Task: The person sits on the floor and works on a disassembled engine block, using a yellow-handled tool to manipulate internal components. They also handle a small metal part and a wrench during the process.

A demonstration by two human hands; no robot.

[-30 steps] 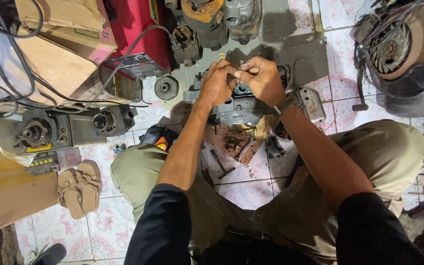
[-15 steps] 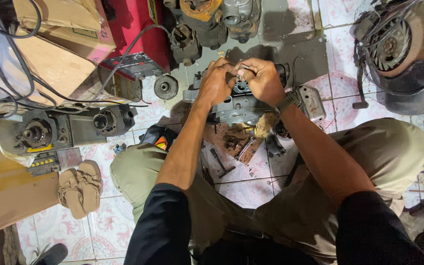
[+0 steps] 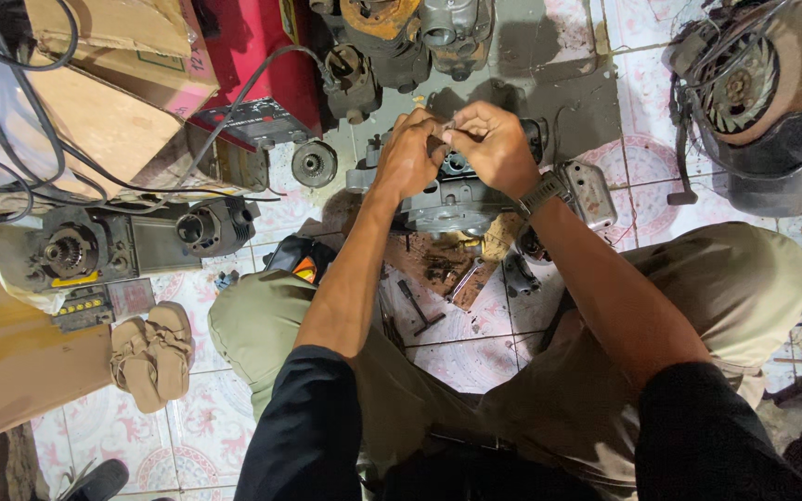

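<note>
Cardboard boxes, two of them brown, sit far up-left of the grey engine block (image 3: pixel 452 199), beside a red case (image 3: pixel 257 56), and a third brown carton (image 3: pixel 11 371) lies down-left near one pair of tan sandals (image 3: pixel 152 353). Both hands meet just above the block: left hand (image 3: pixel 410 153) and right hand (image 3: pixel 492 144) pinch one small metal part (image 3: pixel 447 125) between closed fingertips. Since the earlier frames they have stayed there.

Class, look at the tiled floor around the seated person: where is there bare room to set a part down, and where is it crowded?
Bare tile lies below the sandals, beside the left knee, and between the grey engine block and the fan housing. It is crowded between the knees, where small tools lie, and around both hands, ringed by engine parts.
</note>
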